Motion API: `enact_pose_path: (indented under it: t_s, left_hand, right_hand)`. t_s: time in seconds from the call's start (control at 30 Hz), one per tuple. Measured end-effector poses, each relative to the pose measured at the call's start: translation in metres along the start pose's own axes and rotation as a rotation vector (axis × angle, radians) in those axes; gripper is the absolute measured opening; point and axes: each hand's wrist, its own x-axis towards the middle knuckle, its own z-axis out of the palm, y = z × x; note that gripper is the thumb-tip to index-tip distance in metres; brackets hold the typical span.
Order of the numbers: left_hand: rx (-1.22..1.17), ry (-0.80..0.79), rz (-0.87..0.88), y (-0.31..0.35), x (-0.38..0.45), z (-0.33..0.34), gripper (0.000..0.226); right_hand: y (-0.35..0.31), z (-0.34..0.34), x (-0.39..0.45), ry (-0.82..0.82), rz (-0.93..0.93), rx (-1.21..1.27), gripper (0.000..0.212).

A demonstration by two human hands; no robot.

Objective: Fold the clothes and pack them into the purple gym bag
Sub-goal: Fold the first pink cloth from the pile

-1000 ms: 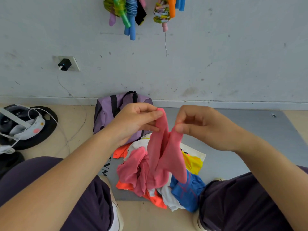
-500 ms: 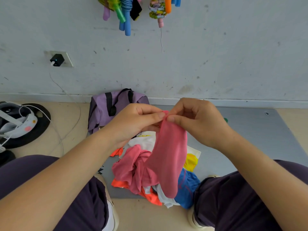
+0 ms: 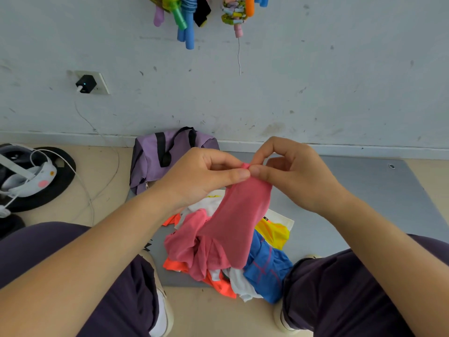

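**Pink garment pinched up for its first fold**

Against the scuffed wall, left of centre, the purple gym bag [image 3: 160,159] sits on the floor, its opening not visible. Next, the left hand [image 3: 201,176] and right hand [image 3: 291,171] meet, each pinching the top edge of a pink garment [image 3: 233,220] that hangs over the clothes pile [image 3: 255,268] on the grey mat [image 3: 364,190]. Folding looks barely begun; the next move calls for spreading the edge straight.

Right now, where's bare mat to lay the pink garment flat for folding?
Best bare patch: grey mat right of the clothes pile, up to the wall skirting. Crowded: between the knees, where the pile lies, and left toward the purple gym bag. Both hands pinch the pink garment above the pile.
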Motion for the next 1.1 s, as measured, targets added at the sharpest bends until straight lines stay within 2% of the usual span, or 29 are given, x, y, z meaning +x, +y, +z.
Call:
enact_pose_path:
  t_s: [0.13, 0.27, 0.37, 0.43, 0.47, 0.53, 0.63, 0.73, 0.8, 0.9, 0.97, 1.1]
  left_hand:
    - [0.093, -0.038, 0.066, 0.007, -0.003, -0.002, 0.011]
    - [0.211, -0.061, 0.13, 0.014, -0.007, -0.009, 0.008]
    - [0.056, -0.03, 0.102, 0.018, -0.006, -0.015, 0.014]
    - [-0.028, -0.024, 0.067, 0.021, -0.006, -0.022, 0.013]
    - [0.01, -0.032, 0.061, 0.022, -0.006, -0.026, 0.009]
    - [0.249, -0.062, 0.071, 0.023, -0.006, -0.033, 0.009]
    - [0.557, -0.07, 0.07, 0.016, -0.006, -0.029, 0.013]
    - [0.604, -0.011, 0.115, 0.01, -0.005, -0.021, 0.004]
    - [0.569, 0.056, 0.167, 0.008, -0.003, -0.02, 0.017]
    - [0.441, 0.188, 0.198, 0.01, 0.0, -0.027, 0.022]
    - [0.392, 0.273, 0.218, 0.011, 0.005, -0.039, 0.021]
    - [0.467, 0.367, 0.235, 0.005, 0.011, -0.074, 0.022]
  right_hand:
    - [0.002, -0.003, 0.001, -0.099, 0.032, 0.098, 0.014]
    - [0.003, -0.009, 0.002, -0.244, 0.108, 0.122, 0.025]
    - [0.006, -0.012, 0.003, -0.329, 0.154, 0.046, 0.022]
    - [0.009, -0.014, 0.004, -0.318, 0.171, -0.011, 0.015]
    - [0.01, -0.016, 0.005, -0.291, 0.175, -0.031, 0.01]
    - [0.012, -0.017, 0.005, -0.239, 0.166, -0.061, 0.003]
    - [0.014, -0.011, 0.005, -0.221, 0.136, -0.119, 0.004]
    - [0.016, -0.005, 0.004, -0.212, 0.101, -0.199, 0.006]
    - [0.018, -0.004, 0.005, -0.193, 0.085, -0.211, 0.004]
    - [0.024, -0.01, 0.009, -0.215, 0.086, -0.275, 0.008]
    - [0.031, -0.019, 0.012, -0.24, 0.125, -0.379, 0.009]
    - [0.049, -0.04, 0.019, -0.194, 0.219, -0.626, 0.011]
